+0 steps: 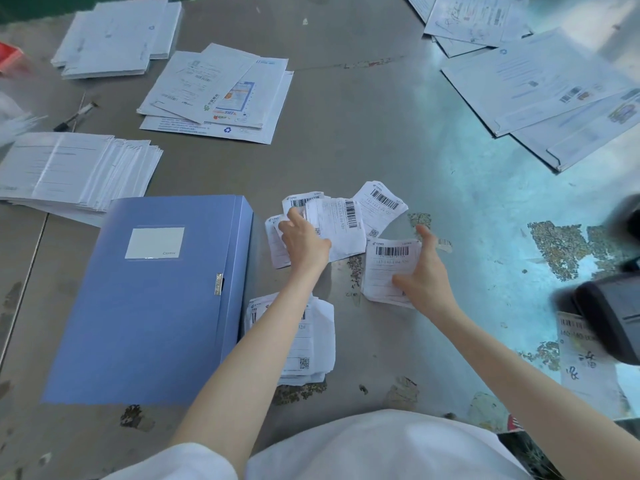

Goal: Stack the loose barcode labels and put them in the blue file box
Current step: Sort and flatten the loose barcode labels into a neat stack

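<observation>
The blue file box lies closed and flat on the metal table, left of my arms. Loose white barcode labels are scattered just right of its far corner. My left hand rests on these labels, thumb pinching the edge of one. My right hand grips a small stack of labels, thumb on top and fingers round its right edge. One single label lies apart at the far right of the scatter. A second pile of labels lies under my left forearm beside the box.
Stacks of white envelopes and mail sheets lie far left; more envelopes far right. A pen lies at the left. A dark device sits at the right edge over a handwritten label sheet.
</observation>
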The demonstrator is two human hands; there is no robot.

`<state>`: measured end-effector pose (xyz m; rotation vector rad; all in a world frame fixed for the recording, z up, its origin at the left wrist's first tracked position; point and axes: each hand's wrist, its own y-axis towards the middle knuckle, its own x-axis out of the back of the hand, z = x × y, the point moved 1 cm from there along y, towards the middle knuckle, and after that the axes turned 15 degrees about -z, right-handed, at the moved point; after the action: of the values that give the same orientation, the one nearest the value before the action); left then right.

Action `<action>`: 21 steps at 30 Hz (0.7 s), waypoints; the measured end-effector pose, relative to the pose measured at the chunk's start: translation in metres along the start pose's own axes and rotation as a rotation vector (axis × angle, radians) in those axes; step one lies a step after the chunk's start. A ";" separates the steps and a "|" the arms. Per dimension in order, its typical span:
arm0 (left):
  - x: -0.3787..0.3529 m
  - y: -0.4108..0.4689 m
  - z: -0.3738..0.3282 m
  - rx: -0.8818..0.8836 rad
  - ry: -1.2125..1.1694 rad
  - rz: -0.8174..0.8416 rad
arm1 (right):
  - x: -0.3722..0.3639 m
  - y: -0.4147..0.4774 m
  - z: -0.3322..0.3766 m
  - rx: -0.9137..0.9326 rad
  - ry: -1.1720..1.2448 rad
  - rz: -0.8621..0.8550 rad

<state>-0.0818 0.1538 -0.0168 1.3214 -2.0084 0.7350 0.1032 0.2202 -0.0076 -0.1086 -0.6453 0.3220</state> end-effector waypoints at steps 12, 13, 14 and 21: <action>0.016 -0.026 -0.001 0.229 -0.498 -0.015 | -0.008 -0.003 0.012 0.198 -0.205 -0.128; 0.016 -0.030 -0.003 0.248 -0.528 -0.008 | -0.008 -0.003 0.016 0.130 -0.068 -0.097; 0.015 -0.034 -0.004 0.260 -0.554 0.000 | -0.008 -0.002 0.020 0.028 0.069 -0.055; 0.002 -0.062 -0.006 0.239 -0.571 0.161 | -0.012 0.004 0.021 -0.324 0.539 -0.084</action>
<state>-0.0233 0.1358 -0.0043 1.6622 -2.5613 0.7465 0.0810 0.2197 0.0015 -0.4606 -0.1609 0.0945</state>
